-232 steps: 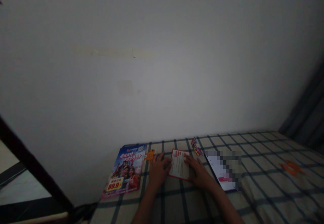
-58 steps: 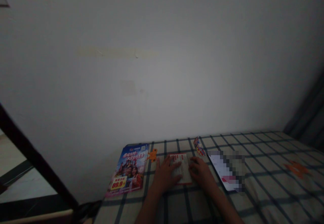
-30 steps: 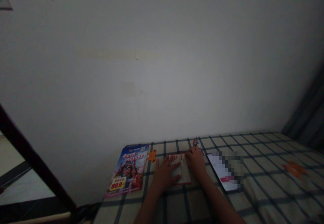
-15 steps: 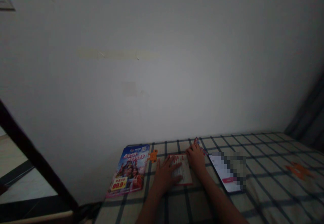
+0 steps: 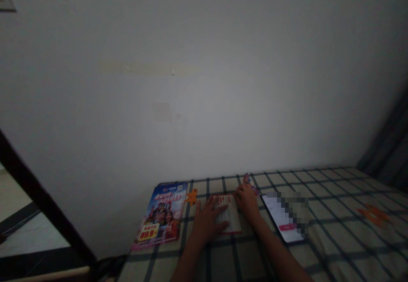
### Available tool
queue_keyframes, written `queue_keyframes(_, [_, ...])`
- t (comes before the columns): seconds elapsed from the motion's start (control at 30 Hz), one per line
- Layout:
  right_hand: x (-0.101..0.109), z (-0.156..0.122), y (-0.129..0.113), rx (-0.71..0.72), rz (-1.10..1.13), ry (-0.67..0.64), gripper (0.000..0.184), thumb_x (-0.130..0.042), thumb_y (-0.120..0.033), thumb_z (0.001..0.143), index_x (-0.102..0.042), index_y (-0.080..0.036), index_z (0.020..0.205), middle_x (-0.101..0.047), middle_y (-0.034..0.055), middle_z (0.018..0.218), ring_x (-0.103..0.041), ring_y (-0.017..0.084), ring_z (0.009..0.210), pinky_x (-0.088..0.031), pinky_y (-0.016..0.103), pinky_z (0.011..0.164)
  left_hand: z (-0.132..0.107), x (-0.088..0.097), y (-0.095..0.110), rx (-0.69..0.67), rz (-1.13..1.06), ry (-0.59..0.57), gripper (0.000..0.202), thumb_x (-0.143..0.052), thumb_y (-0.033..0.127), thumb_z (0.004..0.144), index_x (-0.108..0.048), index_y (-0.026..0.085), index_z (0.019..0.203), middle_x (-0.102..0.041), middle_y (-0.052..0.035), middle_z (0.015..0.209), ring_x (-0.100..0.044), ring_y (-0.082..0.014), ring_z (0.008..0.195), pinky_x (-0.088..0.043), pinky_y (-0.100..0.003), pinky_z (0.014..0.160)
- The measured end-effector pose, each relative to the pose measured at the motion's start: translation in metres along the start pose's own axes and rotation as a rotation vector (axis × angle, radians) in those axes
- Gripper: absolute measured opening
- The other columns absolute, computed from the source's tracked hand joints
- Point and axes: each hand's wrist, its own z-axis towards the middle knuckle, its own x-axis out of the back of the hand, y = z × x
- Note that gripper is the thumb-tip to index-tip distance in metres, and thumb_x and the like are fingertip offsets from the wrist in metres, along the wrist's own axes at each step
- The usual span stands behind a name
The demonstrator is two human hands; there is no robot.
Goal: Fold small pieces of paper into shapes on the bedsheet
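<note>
A folded leaflet (image 5: 234, 220), white with red print and a red edge, lies flat on the checked cloth. My left hand (image 5: 208, 220) rests on its left half, fingers spread and flat. At the leaflet's upper right corner, my right hand (image 5: 246, 197) has its fingers bent and pressed together on the edge. Just beyond those fingers, a small red-and-blue patterned piece (image 5: 246, 178) sticks up; whether it belongs to the leaflet I cannot tell. To the left lies a stack of colourful printed flyers (image 5: 164, 212) marked 89.9.
A phone (image 5: 282, 218) with a lit, partly blurred screen lies right of my right forearm. The checked cloth (image 5: 331, 188) bears orange figures and meets the pale wall (image 5: 242, 82). A dark slanted bar (image 5: 38, 199) stands at left, a dark curtain (image 5: 387, 137) at right.
My right hand has shifted very slightly along the leaflet's upper right corner. The left hand stays flat on the leaflet. The whole view has moved a little.
</note>
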Motion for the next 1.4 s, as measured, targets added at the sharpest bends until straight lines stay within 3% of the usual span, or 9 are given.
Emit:
queue_keyframes(0.4, [0.002,-0.02,0.008,-0.043,0.059,-0.105,0.014,-0.064,-0.024,0.086,-0.077,-0.022,0.08,-0.066,0.0092,0.096,-0.056,0.025,0.103,-0.042,0.036,0.09,0.002,0.0,0.0,0.01,0.008,-0.002,0.063,-0.05,0.073,0.084,-0.042,0.052,0.143,-0.029,0.0021,0.163,-0.022,-0.0302,0.151,-0.002,-0.068,0.119])
queue_keyframes(0.6, [0.014,-0.038,0.005,-0.018,0.116,-0.133,0.012,-0.068,-0.024,0.083,-0.076,-0.022,0.075,-0.065,0.0072,0.093,-0.055,0.023,0.099,-0.043,0.033,0.088,0.002,-0.001,-0.001,0.01,-0.001,0.003,0.063,-0.051,0.074,0.083,-0.041,0.054,0.142,-0.028,0.0033,0.163,-0.021,-0.0289,0.151,-0.001,-0.067,0.12])
queue_keyframes(1.4, [0.036,-0.071,0.003,0.002,0.177,-0.293,0.007,-0.07,-0.026,0.079,-0.077,-0.025,0.079,-0.065,0.0066,0.103,-0.053,0.025,0.109,-0.043,0.034,0.091,0.003,-0.001,-0.001,0.02,0.037,0.017,0.064,-0.049,0.077,0.082,-0.044,0.054,0.141,-0.032,0.0047,0.162,-0.022,-0.0309,0.151,-0.006,-0.066,0.12])
